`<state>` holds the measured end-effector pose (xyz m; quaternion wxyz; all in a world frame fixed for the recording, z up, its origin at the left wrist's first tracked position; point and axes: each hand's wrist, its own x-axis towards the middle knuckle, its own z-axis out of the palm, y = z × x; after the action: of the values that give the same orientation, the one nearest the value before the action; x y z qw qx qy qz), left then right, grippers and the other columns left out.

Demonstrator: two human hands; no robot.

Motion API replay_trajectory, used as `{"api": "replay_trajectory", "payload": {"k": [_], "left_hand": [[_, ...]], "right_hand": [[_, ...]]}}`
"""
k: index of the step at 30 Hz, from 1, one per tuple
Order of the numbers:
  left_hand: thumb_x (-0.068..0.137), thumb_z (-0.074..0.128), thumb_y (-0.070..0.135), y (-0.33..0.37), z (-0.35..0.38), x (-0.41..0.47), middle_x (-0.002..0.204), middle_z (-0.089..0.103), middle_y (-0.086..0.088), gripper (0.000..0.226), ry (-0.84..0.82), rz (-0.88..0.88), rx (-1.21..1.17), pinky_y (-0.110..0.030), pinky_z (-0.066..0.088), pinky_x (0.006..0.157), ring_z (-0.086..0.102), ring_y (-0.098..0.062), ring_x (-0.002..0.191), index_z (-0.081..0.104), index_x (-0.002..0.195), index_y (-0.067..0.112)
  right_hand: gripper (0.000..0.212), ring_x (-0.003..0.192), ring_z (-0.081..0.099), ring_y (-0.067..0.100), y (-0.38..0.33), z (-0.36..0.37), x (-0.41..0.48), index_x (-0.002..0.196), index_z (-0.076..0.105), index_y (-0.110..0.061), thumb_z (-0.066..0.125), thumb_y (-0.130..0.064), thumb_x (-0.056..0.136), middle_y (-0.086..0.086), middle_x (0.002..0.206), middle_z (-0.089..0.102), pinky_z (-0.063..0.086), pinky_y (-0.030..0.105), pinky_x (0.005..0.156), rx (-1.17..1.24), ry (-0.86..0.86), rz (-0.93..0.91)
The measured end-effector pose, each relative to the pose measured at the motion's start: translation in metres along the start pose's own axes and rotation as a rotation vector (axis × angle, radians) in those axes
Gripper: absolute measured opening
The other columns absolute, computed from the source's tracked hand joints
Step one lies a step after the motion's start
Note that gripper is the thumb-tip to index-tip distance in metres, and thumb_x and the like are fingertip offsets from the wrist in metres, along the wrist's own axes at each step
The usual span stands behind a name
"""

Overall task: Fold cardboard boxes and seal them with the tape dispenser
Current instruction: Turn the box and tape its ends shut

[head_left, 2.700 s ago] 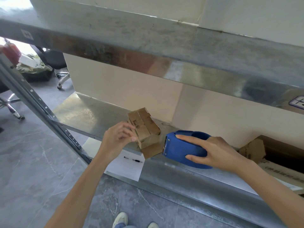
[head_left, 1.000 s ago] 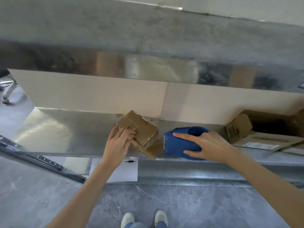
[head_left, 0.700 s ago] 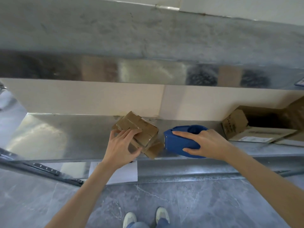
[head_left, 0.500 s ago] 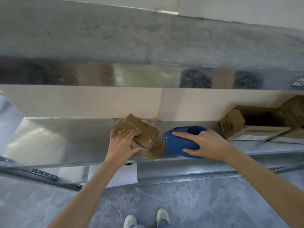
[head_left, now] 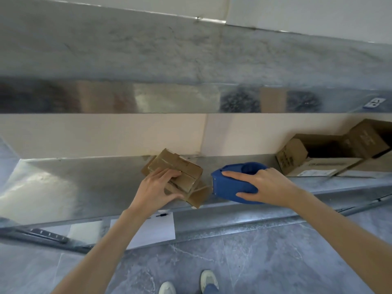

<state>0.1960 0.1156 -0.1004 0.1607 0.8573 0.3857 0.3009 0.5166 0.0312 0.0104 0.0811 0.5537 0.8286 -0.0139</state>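
A small brown cardboard box (head_left: 180, 166) lies tilted on the metal shelf (head_left: 74, 183), one loose flap (head_left: 199, 197) hanging toward the shelf's front edge. My left hand (head_left: 158, 187) holds it, fingers across its top and thumb under its near side. Just to its right sits the blue tape dispenser (head_left: 231, 183). My right hand (head_left: 265, 185) grips the dispenser, index finger stretched along its top and thumb against its near side. A narrow gap separates the dispenser's front from the box.
Larger open cardboard boxes (head_left: 331, 158) lie on the shelf at the right. An upper metal shelf (head_left: 191, 66) overhangs closely. A white paper sheet (head_left: 154, 230) hangs below the shelf's front lip. Grey tiled floor and my shoes (head_left: 188, 283) are below.
My left hand has slid further over the small box, its fingers now across the top. My right hand has stayed on the dispenser. The view has shifted slightly.
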Motion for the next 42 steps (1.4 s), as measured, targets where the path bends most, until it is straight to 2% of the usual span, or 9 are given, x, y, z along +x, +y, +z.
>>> {"api": "replay_trajectory", "payload": {"k": [5,10,13,16,20,26,34,39,42], "left_hand": [[0.077,0.056,0.062,0.002,-0.002,0.006,0.101,0.071,0.015,0.046,0.021,-0.009,0.038,-0.019,0.043,0.066,0.054,-0.002,0.095,0.067,0.104,0.026],[0.088,0.068,0.039,-0.008,-0.006,0.004,0.108,0.068,0.016,0.028,-0.047,0.001,-0.026,-0.025,0.048,0.067,0.055,-0.004,0.1,0.065,0.113,0.028],[0.087,0.073,0.02,-0.005,-0.009,0.002,0.117,0.065,0.016,0.037,-0.099,-0.03,-0.034,-0.025,0.047,0.07,0.054,-0.006,0.108,0.063,0.122,0.028],[0.081,0.071,0.037,0.008,-0.01,0.0,0.117,0.062,0.016,0.053,-0.101,-0.013,0.06,-0.023,0.048,0.071,0.053,-0.01,0.108,0.056,0.132,0.032],[0.068,0.075,0.065,0.03,0.008,-0.003,0.111,0.06,0.007,0.074,-0.043,-0.091,0.195,-0.035,0.052,0.083,0.053,-0.02,0.102,0.06,0.131,0.029],[0.056,0.093,0.032,0.044,0.042,-0.008,0.103,0.061,-0.004,0.064,0.197,-0.147,0.257,-0.058,0.046,0.1,0.047,-0.025,0.099,0.07,0.113,0.016],[0.071,0.082,0.014,0.035,0.015,-0.032,0.13,0.049,0.009,0.054,0.092,-0.213,-0.032,-0.03,0.054,0.08,0.047,-0.01,0.119,0.062,0.12,0.025],[0.076,0.076,0.004,0.036,0.012,-0.041,0.149,0.037,0.028,0.047,0.117,-0.255,-0.134,-0.008,0.039,0.096,0.034,-0.002,0.143,0.061,0.117,0.021],[0.075,0.086,0.018,0.035,0.014,-0.039,0.146,0.044,0.023,0.047,0.137,-0.308,-0.156,-0.019,0.038,0.107,0.034,0.0,0.143,0.063,0.115,0.022]], "right_hand": [[0.067,0.037,0.02,0.001,-0.003,0.001,-0.002,0.15,0.008,-0.052,0.04,-0.06,0.092,-0.015,0.047,0.019,0.012,0.015,0.043,0.011,-0.031,0.06],[0.072,0.037,0.008,0.007,-0.003,-0.011,0.004,0.148,0.042,-0.035,0.071,-0.05,0.083,-0.014,0.051,0.014,0.001,0.012,0.042,-0.087,0.003,-0.024],[0.073,0.037,0.006,0.005,-0.002,-0.014,0.008,0.149,0.038,-0.037,0.068,-0.052,0.084,-0.013,0.051,0.008,0.002,0.012,0.043,-0.082,-0.027,-0.042],[0.067,0.037,0.015,0.006,0.0,-0.018,0.011,0.151,0.029,-0.043,0.051,-0.055,0.089,-0.013,0.047,0.018,0.008,0.015,0.04,-0.075,-0.078,-0.016],[0.063,0.036,0.02,0.007,0.011,-0.018,0.018,0.151,0.011,-0.054,0.032,-0.061,0.092,-0.009,0.044,0.039,0.015,0.019,0.039,-0.117,-0.062,0.012],[0.064,0.045,0.032,0.011,0.018,-0.027,0.027,0.14,-0.013,-0.061,0.036,-0.059,0.099,-0.005,0.053,0.037,0.023,0.02,0.046,-0.11,-0.094,-0.105],[0.063,0.047,0.033,0.013,0.007,-0.024,0.041,0.141,-0.007,-0.066,0.038,-0.06,0.098,-0.002,0.053,0.038,0.028,0.02,0.049,-0.005,-0.117,-0.224],[0.063,0.048,0.032,0.014,0.001,-0.015,0.057,0.144,-0.007,-0.063,0.037,-0.059,0.099,0.0,0.052,0.036,0.033,0.025,0.054,0.026,-0.105,-0.318],[0.063,0.049,0.032,0.014,0.006,-0.011,0.063,0.14,-0.008,-0.066,0.038,-0.058,0.098,0.0,0.053,0.036,0.032,0.022,0.055,0.069,-0.12,-0.327]]}}
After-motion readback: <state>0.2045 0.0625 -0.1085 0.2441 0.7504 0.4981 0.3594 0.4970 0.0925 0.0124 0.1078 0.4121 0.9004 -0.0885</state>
